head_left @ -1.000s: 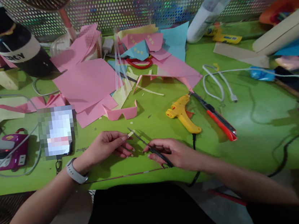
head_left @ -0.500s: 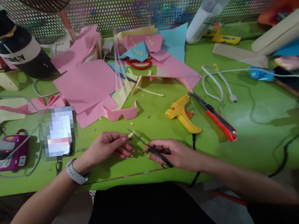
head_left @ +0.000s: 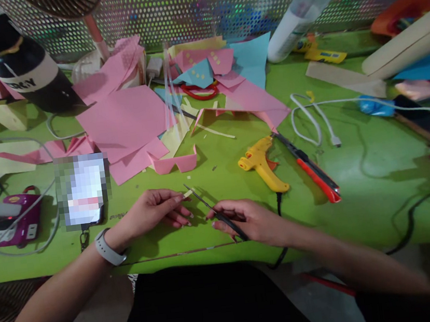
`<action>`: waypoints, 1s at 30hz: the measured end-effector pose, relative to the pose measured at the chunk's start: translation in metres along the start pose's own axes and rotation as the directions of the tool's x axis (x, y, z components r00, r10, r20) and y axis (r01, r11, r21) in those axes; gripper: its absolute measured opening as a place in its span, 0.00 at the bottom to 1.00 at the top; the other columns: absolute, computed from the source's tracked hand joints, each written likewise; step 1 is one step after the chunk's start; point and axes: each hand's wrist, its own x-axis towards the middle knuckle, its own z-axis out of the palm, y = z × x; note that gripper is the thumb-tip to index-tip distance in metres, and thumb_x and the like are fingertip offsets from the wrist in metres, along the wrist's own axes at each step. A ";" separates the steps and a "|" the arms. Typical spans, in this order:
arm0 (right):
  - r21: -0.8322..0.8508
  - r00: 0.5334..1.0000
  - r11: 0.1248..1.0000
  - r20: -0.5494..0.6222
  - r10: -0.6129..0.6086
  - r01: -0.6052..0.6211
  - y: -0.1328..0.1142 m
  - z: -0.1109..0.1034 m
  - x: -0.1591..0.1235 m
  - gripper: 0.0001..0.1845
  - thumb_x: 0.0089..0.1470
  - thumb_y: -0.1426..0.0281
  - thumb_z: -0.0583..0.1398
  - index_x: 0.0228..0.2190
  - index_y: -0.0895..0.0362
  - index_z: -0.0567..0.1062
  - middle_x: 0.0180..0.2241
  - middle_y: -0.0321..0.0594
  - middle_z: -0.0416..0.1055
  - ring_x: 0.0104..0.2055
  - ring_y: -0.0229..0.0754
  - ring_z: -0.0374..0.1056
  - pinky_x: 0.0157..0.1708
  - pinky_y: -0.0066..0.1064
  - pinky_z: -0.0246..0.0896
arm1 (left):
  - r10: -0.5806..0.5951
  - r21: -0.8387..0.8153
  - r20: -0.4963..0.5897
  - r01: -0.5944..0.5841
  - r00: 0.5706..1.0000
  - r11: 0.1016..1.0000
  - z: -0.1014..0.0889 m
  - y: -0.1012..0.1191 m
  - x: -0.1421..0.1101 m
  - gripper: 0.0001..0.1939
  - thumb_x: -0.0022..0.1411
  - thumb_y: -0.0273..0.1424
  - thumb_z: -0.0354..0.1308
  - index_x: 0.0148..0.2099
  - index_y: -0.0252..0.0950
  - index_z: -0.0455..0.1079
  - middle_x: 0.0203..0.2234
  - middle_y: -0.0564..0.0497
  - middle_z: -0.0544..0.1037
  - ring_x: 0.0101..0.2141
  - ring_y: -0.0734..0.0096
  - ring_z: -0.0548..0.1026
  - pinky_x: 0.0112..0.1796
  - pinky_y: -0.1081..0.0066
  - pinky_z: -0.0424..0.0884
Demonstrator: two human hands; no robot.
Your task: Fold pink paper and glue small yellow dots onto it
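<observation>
- Between the hands, a small pale-yellow paper strip slants away and rightward — pinched by the left hand.
- At its far end lie black scissors, gripped in the right hand — whether the blades straddle it, I cannot tell.
- Hands apart over a green table; pink paper glasses beyond, yellow glue gun rightward.

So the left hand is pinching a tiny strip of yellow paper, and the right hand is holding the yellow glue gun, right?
Not quite: the right hand holds scissors; the yellow glue gun lies on the green table, as the head view shows. The left hand is indeed pinching a tiny yellow paper strip.
</observation>
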 end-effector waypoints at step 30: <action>0.084 1.000 0.996 0.025 -0.008 0.006 0.003 -0.002 -0.002 0.23 0.48 0.53 0.67 0.38 0.56 0.72 0.24 0.31 0.63 0.26 0.34 0.61 0.27 0.27 0.62 | 0.043 -0.034 -0.144 -0.049 0.989 0.998 0.003 0.004 -0.003 0.11 0.63 0.34 0.63 0.42 0.30 0.73 0.31 0.46 0.83 0.27 0.74 0.81 0.30 0.76 0.78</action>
